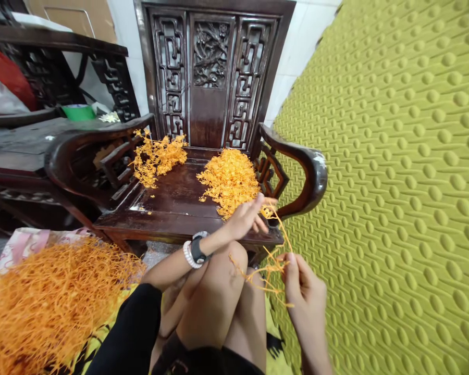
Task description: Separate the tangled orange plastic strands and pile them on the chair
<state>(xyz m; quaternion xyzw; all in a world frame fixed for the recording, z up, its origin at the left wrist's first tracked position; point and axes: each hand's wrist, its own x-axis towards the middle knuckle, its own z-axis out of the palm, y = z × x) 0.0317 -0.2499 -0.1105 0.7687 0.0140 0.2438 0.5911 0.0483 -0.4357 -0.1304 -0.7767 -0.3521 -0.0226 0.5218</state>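
My right hand (pixel 307 289) pinches a sprig of thin orange plastic stems (pixel 273 268) between thumb and fingers, above my knees. Several branches of the sprig stick out to the left, and one long strand runs up towards my left hand (pixel 247 217). The thumb and forefinger of that hand are at the strand's upper end, where a small orange flower-like piece shows; the exact grip is partly hidden. Just beyond my left hand lies a dense heap of small orange plastic flower pieces (pixel 231 179) on the dark wooden chair seat (pixel 180 192).
A looser orange cluster (pixel 160 156) lies at the seat's left. Curved chair arms (pixel 315 174) flank the seat. At lower left is a large heap of orange stems (pixel 58 302) on patterned cloth. A padded yellow-green wall (pixel 394 208) rises on the right. A green roll (pixel 78 112) sits on the left-hand table.
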